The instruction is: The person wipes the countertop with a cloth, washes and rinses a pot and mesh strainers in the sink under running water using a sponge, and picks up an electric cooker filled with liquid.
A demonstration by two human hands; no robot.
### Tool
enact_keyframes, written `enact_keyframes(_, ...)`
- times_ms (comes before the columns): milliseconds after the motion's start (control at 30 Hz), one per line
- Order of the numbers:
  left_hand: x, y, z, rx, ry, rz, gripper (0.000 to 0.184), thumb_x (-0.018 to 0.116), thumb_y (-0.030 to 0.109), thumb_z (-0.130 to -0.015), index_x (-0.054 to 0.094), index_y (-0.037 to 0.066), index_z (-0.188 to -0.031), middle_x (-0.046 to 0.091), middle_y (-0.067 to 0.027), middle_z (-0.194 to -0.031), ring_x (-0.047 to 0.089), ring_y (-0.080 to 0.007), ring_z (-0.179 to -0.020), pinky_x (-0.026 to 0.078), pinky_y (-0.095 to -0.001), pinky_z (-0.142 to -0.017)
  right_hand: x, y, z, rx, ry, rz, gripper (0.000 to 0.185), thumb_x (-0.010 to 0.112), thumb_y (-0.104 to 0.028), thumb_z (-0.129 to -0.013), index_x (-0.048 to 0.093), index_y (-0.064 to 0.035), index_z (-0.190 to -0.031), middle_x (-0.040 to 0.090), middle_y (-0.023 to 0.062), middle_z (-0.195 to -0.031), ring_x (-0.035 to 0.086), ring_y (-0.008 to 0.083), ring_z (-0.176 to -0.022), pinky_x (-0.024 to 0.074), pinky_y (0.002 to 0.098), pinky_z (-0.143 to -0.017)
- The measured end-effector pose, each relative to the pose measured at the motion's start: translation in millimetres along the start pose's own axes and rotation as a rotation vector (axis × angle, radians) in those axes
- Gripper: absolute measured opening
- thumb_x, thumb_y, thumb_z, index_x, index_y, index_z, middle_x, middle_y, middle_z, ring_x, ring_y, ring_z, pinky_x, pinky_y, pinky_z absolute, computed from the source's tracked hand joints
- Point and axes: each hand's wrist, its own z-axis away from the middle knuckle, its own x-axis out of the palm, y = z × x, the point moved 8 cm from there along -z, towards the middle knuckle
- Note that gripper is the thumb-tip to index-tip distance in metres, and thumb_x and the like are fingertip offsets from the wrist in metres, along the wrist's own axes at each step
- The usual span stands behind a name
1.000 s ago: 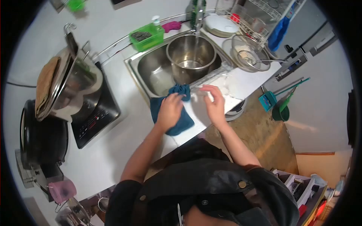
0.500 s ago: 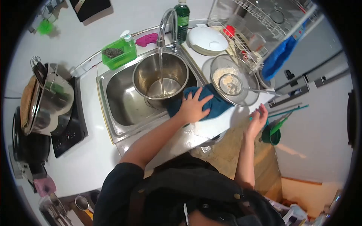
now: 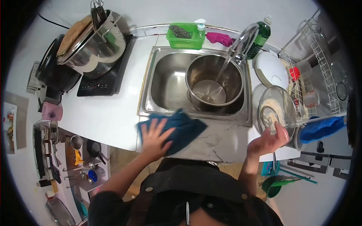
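My left hand lies flat with spread fingers on a dark teal cloth, pressing it to the counter in front of the sink. Palm up, my right hand hovers at the near side of a clear bowl, its fingers loosely bent and nothing in them. Pale, crumbly stuff and a round strainer are inside that bowl; the strainer's handle is partly hidden by my right hand. Water runs from the faucet into a steel pot standing in the sink.
Behind the sink are a green tub with a scrubber and pump bottle, a magenta cloth and a green bottle. A large steel pot stands on the cooktop at left. A wire rack is at right.
My left hand has slid the teal cloth leftward, from beside the pot to the counter's front left. My right hand has risen to the bowl's edge. The view has turned left.
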Motion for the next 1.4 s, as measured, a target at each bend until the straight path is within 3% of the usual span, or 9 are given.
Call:
enact_keyframes(167,-18,-99,23,-0.533,0.017,-0.060,0.077,0.066,0.056,-0.070,0.038,0.034,-0.138,0.007,-0.0180,-0.151,0.004,-0.0540,-0.133,0.004,-0.0730,-0.097,46,-5,14,0.047,-0.158,-0.059,0.020,0.054,-0.001,-0.083,0.056,0.0034,-0.102,0.046,0.0116,-0.101,0.045,0.0250,-0.100,0.0369,0.0378,-0.090)
enact_keyframes(400,-25,-190,-173,-0.547,0.203,-0.117,0.089,0.064,0.058,-0.070,0.022,0.032,-0.144,0.010,-0.0265,-0.148,0.007,-0.0544,-0.133,0.006,-0.0687,-0.101,61,1,20,0.182,-0.182,0.016,0.025,0.050,0.006,-0.076,0.060,0.0002,-0.098,0.046,0.0126,-0.101,0.047,0.0260,-0.094,0.0392,0.0362,-0.085)
enact_keyframes(567,-30,-239,-302,-0.546,0.154,-0.140,0.090,0.043,0.077,-0.073,0.018,0.030,-0.146,0.009,-0.0254,-0.149,0.006,-0.0519,-0.134,0.004,-0.0655,-0.104,61,-10,31,0.274,-0.211,0.087,0.029,0.050,0.007,-0.074,0.059,0.0000,-0.100,0.047,0.0134,-0.100,0.047,0.0274,-0.095,0.0389,0.0369,-0.086)
enact_keyframes(833,-38,-274,-366,-0.562,0.332,-0.049,0.075,0.048,0.065,-0.079,0.037,0.019,-0.138,0.024,-0.0204,-0.146,0.017,-0.0474,-0.134,0.008,-0.0626,-0.106,102,4,50,0.596,-0.353,0.006,0.034,0.052,0.002,-0.071,0.058,-0.0012,-0.104,0.052,0.0159,-0.104,0.048,0.0317,-0.103,0.0368,0.0386,-0.093)
enact_keyframes(967,-60,-237,-324,-0.382,0.599,0.099,0.058,0.061,0.043,-0.080,0.046,0.017,-0.130,0.032,-0.0148,-0.142,0.023,-0.0461,-0.132,0.014,-0.0630,-0.105,106,6,24,0.545,-0.348,-0.014,0.031,0.052,0.001,-0.072,0.059,-0.0018,-0.102,0.054,0.0140,-0.103,0.050,0.0300,-0.100,0.0380,0.0371,-0.092)
enact_keyframes(1100,-97,-85,-242,0.480,0.604,0.351,0.049,0.072,0.017,-0.060,0.059,0.012,-0.107,0.057,-0.0079,-0.110,0.048,-0.0297,-0.111,0.032,-0.0474,-0.096,113,26,1,0.584,-0.326,-0.089,0.030,0.052,0.000,-0.074,0.060,-0.0033,-0.102,0.053,0.0125,-0.101,0.052,0.0260,-0.098,0.0408,0.0351,-0.089)
enact_keyframes(1167,-72,-10,-200,0.768,0.347,0.139,0.057,0.075,0.035,-0.065,0.058,0.013,-0.114,0.056,-0.0100,-0.115,0.046,-0.0298,-0.117,0.025,-0.0474,-0.102,117,28,-16,0.569,-0.295,-0.137,0.027,0.050,-0.001,-0.076,0.061,-0.0036,-0.101,0.053,0.0119,-0.100,0.053,0.0241,-0.098,0.0423,0.0347,-0.087)
enact_keyframes(1333,10,49,-206,0.776,0.075,0.028,0.034,0.068,0.048,-0.073,0.064,0.014,-0.072,0.059,-0.0012,-0.068,0.061,-0.0202,-0.071,0.046,-0.0351,-0.066,149,21,-64,0.561,-0.270,-0.401,0.023,0.051,-0.006,-0.079,0.061,-0.0028,-0.100,0.056,0.0119,-0.100,0.055,0.0236,-0.095,0.0424,0.0330,-0.086)
enact_keyframes(1400,-13,66,-207,0.859,0.410,0.142,0.036,0.067,0.046,-0.074,0.056,0.015,-0.059,0.052,0.0007,-0.057,0.057,-0.0185,-0.057,0.043,-0.0325,-0.055,173,40,-77,0.580,-0.310,-0.411,0.020,0.055,-0.011,-0.080,0.064,-0.0030,-0.096,0.062,0.0123,-0.091,0.059,0.0242,-0.086,0.0450,0.0324,-0.080)
